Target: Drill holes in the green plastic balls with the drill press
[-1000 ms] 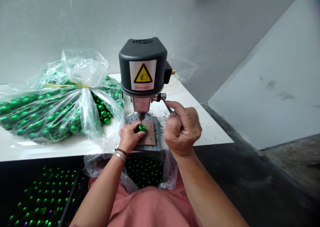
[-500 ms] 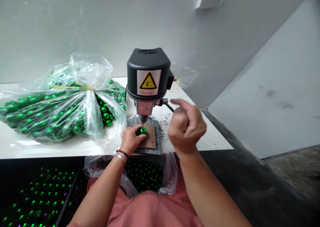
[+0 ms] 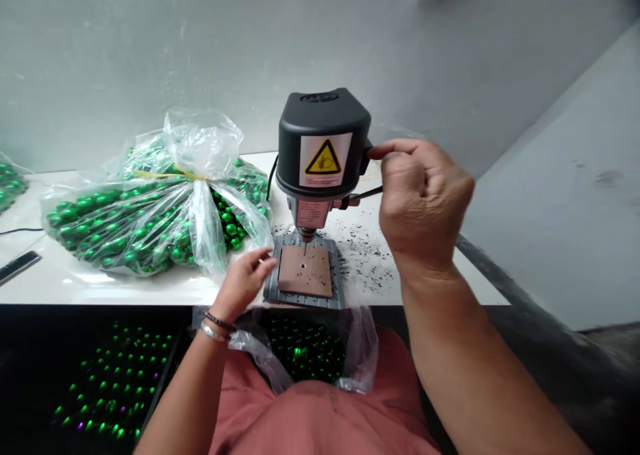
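Note:
A small drill press [image 3: 324, 145] with a black housing and a warning label stands on the white table. Its bit hangs above a brown board [image 3: 295, 278] that has a small hole and lies on the grey base. My left hand [image 3: 245, 278] is beside the board's left edge, fingers apart and empty. My right hand [image 3: 425, 198] is curled at the end of the feed lever [image 3: 370, 192], its index finger reaching to the black box on the housing's side. The hand hides the lever's end. Below the table edge, an open plastic bag [image 3: 365, 348] holds green balls [image 3: 300, 353].
A tied clear bag [image 3: 203, 148] of shiny green balls lies left of the press. Dark shavings [image 3: 360, 248] litter the table at right. A phone-like slab [image 3: 20, 267] sits far left. More green balls [image 3: 117, 375] show in the dark below the table.
The green ball has left the board, and my left hand has opened and drawn back left. My right hand has risen with the lever. The view has shifted left.

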Demonstrator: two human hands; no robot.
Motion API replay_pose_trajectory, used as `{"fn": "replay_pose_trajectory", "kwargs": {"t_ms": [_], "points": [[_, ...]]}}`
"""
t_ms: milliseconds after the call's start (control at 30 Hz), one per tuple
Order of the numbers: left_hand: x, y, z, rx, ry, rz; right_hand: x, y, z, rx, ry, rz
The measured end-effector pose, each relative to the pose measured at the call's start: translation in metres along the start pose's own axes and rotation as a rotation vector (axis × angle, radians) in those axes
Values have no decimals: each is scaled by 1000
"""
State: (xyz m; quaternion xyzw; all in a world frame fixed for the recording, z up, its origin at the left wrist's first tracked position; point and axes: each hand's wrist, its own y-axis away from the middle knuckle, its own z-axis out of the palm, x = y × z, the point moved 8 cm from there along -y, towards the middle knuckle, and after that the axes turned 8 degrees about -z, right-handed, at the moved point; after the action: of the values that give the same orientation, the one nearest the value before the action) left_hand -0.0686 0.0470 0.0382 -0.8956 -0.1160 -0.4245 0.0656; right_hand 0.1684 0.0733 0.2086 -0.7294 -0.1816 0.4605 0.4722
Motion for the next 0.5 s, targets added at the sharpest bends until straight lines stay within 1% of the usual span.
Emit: {"fn": "replay_pose_trajectory", "kwargs": {"t_ms": [33, 67, 100, 133, 200, 267, 333, 433, 500], "points": [[-7, -15, -13, 142, -57, -17, -1, 0, 0, 2, -1, -6], [-14, -30, -22, 252, -138, -44, -1, -1, -1, 5, -3, -11], [-24, -45, -29, 342, -215, -101, -1, -1, -1, 8, -5, -13], [-33, -58, -33, 403, -270, -150, -1, 0, -2, 9, -7, -13], [-45, -80, -34, 464, -356, -183, -1, 1, -3, 5, -8, -5], [-52, -92, -29, 469, -443, -185, 0, 3, -3, -3, -3, -6], [-54, -94, -17, 416, -547, -136, -1, 4, -3, -6, -5, -29], [-52, -84, 1, 307, -682, -30, -2, 5, -4, 14, -17, -68], [-56, -75, 7, 265, -707, -38, -2, 6, -4, 28, -22, -78]]}}
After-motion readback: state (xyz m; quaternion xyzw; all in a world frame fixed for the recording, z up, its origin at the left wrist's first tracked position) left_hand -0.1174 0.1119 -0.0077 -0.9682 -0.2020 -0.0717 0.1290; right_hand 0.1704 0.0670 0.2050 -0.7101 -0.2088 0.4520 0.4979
